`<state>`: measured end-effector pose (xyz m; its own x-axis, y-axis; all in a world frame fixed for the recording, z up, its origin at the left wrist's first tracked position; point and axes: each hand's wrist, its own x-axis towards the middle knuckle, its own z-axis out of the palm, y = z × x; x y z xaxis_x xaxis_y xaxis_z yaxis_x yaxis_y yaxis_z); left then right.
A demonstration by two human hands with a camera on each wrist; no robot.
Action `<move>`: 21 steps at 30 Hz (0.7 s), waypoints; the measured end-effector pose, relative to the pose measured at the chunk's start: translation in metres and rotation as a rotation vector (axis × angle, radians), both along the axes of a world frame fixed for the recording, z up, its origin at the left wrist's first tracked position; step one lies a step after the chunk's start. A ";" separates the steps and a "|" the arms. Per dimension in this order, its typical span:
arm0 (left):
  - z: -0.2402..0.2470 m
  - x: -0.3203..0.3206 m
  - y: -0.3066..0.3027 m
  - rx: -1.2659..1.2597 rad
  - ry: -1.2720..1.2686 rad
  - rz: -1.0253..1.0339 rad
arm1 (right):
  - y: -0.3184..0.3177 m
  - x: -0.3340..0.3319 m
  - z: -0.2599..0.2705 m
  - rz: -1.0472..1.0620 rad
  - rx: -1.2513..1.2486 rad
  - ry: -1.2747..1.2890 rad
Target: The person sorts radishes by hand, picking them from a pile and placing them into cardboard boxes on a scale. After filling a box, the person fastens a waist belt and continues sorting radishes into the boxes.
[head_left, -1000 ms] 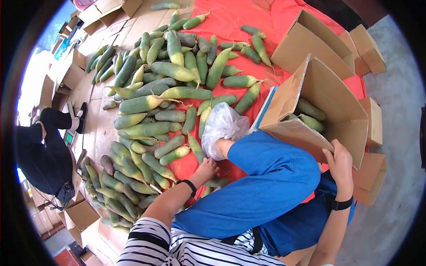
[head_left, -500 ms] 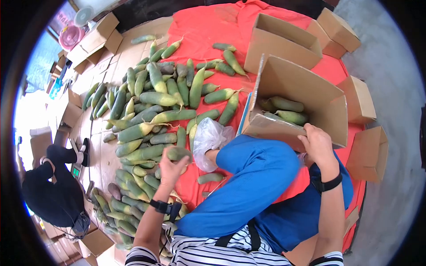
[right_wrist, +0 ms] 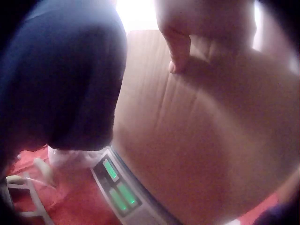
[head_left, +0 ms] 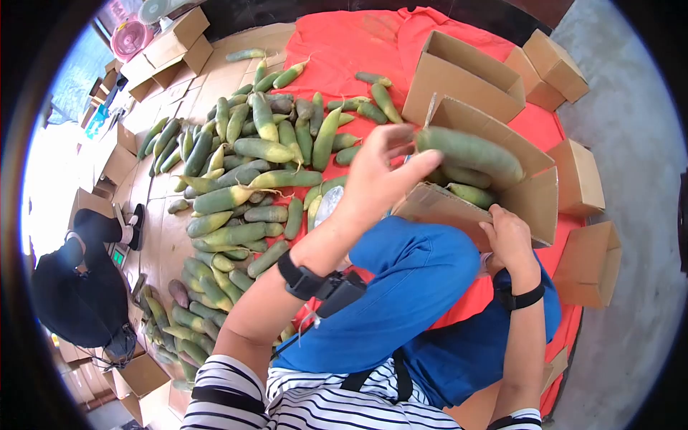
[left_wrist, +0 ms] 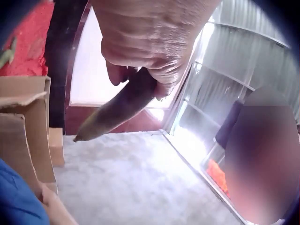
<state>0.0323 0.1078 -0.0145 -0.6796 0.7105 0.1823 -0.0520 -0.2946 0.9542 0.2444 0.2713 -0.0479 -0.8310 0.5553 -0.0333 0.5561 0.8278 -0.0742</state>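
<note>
Green radishes (head_left: 236, 190) lie in a wide heap at the left, partly on flat cardboard and partly on the red cloth (head_left: 344, 43). A person in black (head_left: 79, 287) crouches beside them at the far left edge. Further to the right, the left hand (head_left: 376, 175) is raised and grips one long radish (head_left: 473, 154) by its end. The left wrist view shows the fingers wrapped around it, with the thin tip hanging free. This radish is in the air, just over the opening of the cardboard box (head_left: 541, 204), and is not yet laid inside. Only a few packed radishes (head_left: 469, 193) can be seen in the box, so I judge the filling to be at an early stage, with most of the heap not yet packed. The right hand (head_left: 510, 240) holds the front flap of the box, fingers folded over its edge and thumb pressed on the outside. Under the box stands a scale (right_wrist: 117, 190) with a lit green display. At the right, several empty boxes (head_left: 591, 261) stand open on the floor.
</note>
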 end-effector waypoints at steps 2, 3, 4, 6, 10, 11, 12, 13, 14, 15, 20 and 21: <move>-0.050 -0.016 -0.024 -0.121 0.038 0.070 | 0.000 0.001 -0.002 0.004 0.017 0.030; -0.082 -0.030 -0.046 -0.211 0.109 0.089 | 0.000 0.002 -0.003 0.001 0.005 0.023; -0.111 -0.036 -0.069 -0.443 0.214 0.119 | 0.000 0.001 -0.003 -0.012 0.007 0.018; -0.165 -0.037 -0.120 -0.751 0.369 0.095 | 0.002 0.000 -0.001 -0.008 0.012 0.015; -0.239 -0.018 -0.191 -0.979 0.418 -0.073 | -0.001 -0.006 -0.002 0.009 0.031 0.026; -0.261 -0.005 -0.208 -1.163 0.643 -0.232 | -0.001 -0.004 0.000 0.010 0.020 0.025; -0.279 0.005 -0.217 -1.335 0.871 -0.403 | -0.002 -0.004 0.001 0.010 0.010 0.022; -0.292 0.011 -0.220 -1.335 0.858 -0.407 | -0.003 -0.004 0.001 0.015 0.008 0.011; -0.304 0.016 -0.222 -1.340 0.892 -0.457 | -0.003 -0.004 0.001 0.003 -0.001 0.011; -0.311 0.021 -0.221 -1.343 0.928 -0.506 | -0.003 -0.005 0.002 -0.009 -0.008 0.011; -0.344 0.026 -0.206 -1.503 0.831 -0.588 | -0.006 -0.011 0.008 -0.041 -0.015 -0.009; -0.351 0.025 -0.205 -1.541 0.805 -0.591 | -0.006 -0.011 0.008 -0.057 -0.017 -0.013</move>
